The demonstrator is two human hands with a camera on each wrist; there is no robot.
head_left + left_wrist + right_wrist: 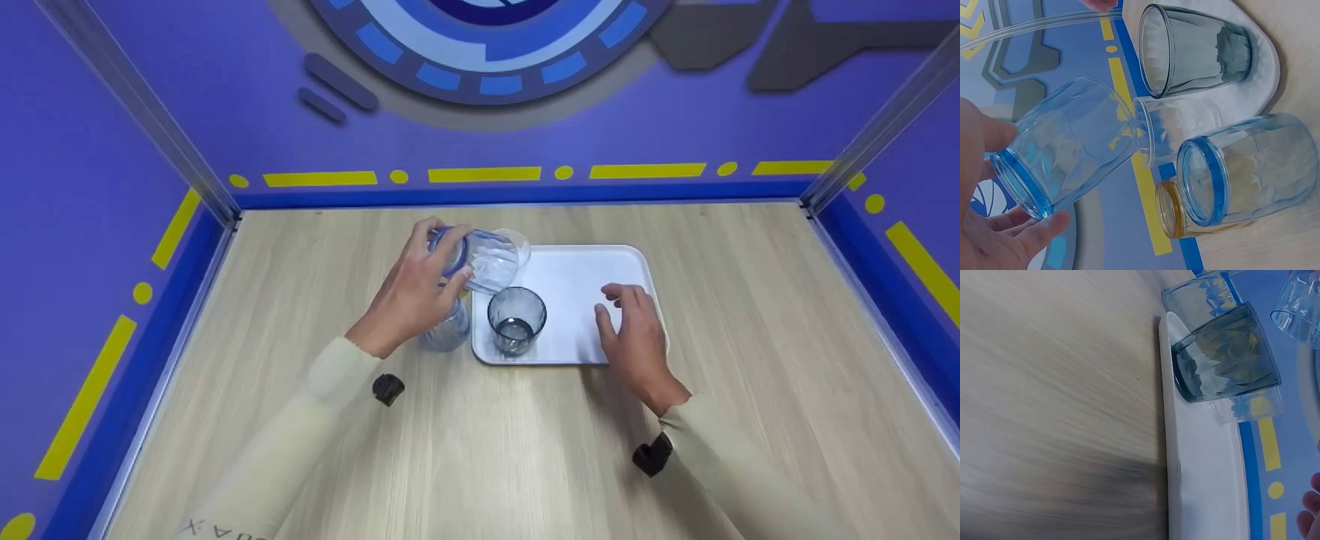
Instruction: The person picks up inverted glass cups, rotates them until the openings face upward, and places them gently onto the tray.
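Note:
My left hand (412,289) grips a blue-tinted drinking glass (484,259) round its thick base, holding it raised and tipped sideways with the mouth to the right. Below it, a smoky grey glass (516,319) stands upright at the front left of a white tray (577,300). Behind that is a clear glass (1179,129), mouth up, partly covered by the held glass in the head view. Over the tray's right side, my right hand (637,337) hovers with relaxed, slightly bent fingers and nothing in them.
Left of the tray, another blue-tinted glass (1264,169) stands upside down on the wooden table (480,450). An amber glass (1171,211), also base up, is mostly hidden behind it. Purple-blue panels (480,150) enclose the table at the back and both sides.

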